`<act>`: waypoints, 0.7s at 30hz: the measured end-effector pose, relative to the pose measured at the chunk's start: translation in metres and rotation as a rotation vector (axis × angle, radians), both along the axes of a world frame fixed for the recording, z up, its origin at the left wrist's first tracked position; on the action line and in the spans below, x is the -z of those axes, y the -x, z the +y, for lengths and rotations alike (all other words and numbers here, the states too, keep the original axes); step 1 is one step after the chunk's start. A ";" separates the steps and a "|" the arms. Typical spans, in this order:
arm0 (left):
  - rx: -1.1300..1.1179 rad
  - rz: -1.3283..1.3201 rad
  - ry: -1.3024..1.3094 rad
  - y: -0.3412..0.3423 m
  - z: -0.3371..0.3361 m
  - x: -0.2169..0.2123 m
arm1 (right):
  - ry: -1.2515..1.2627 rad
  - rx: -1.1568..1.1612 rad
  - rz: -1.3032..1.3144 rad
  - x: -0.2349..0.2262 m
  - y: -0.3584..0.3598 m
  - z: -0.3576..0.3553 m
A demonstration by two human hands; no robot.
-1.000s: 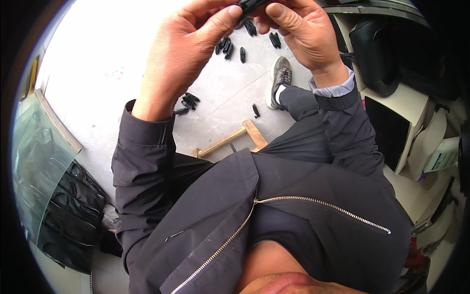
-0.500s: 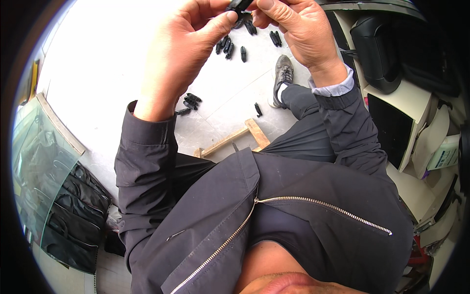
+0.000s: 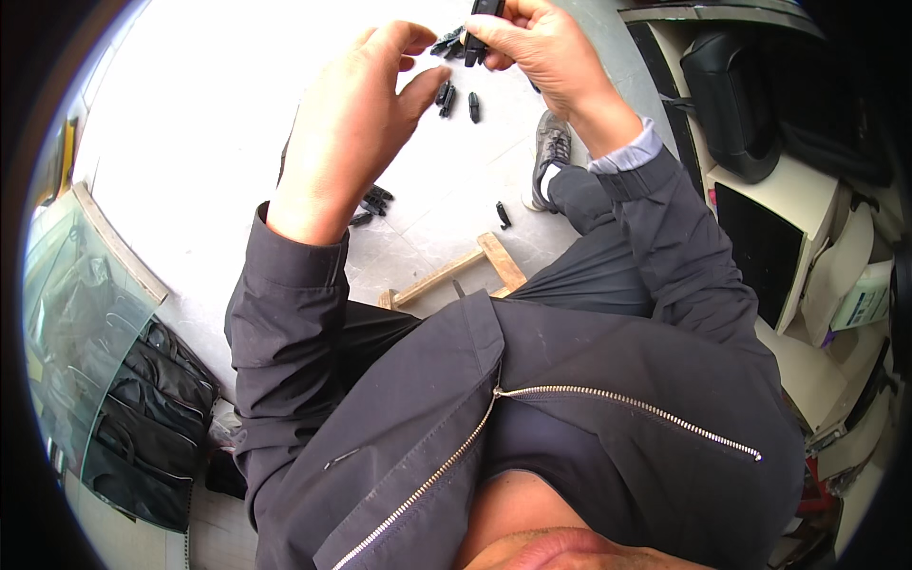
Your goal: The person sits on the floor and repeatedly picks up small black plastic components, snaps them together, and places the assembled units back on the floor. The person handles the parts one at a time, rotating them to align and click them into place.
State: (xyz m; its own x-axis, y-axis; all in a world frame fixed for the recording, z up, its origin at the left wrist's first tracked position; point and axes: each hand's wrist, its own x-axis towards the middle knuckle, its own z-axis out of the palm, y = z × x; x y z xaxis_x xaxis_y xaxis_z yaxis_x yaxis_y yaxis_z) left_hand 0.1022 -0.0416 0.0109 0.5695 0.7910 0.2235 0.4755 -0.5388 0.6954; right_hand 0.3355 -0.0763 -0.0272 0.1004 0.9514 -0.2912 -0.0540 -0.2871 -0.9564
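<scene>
Up at the top of the view, my right hand (image 3: 560,62) pinches a small black plastic part (image 3: 476,47) between thumb and fingers. The part points downward, and its upper end is cut off by the picture's edge. Just left of it, my left hand (image 3: 356,123) is empty, with thumb and fingers apart. More black plastic parts (image 3: 448,45) show between the hands, farther down on the floor. Below them lie a pair of parts (image 3: 446,99) and a single one (image 3: 474,107). Another small group (image 3: 377,200) is partly hidden by my left wrist.
One lone black part (image 3: 503,216) lies near my shoe (image 3: 551,142). A wooden frame (image 3: 439,274) is low in front of me. On the left, a glass panel (image 3: 90,313) stands over black bags (image 3: 142,427). A black case (image 3: 727,104) sits on the right-hand cabinet.
My left hand has let go of the black part and moved down and slightly away, its fingers opening. The right hand keeps the part, now tilted more upright.
</scene>
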 end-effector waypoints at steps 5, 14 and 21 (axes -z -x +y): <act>0.058 0.269 -0.097 0.022 0.005 0.009 | 0.132 -0.132 -0.641 0.141 -0.026 0.017; 0.292 0.617 0.201 0.039 0.001 0.015 | 0.600 0.158 -0.558 0.341 0.014 -0.050; 0.285 0.623 0.173 0.038 0.007 0.022 | 0.642 0.333 -0.720 0.380 0.039 -0.048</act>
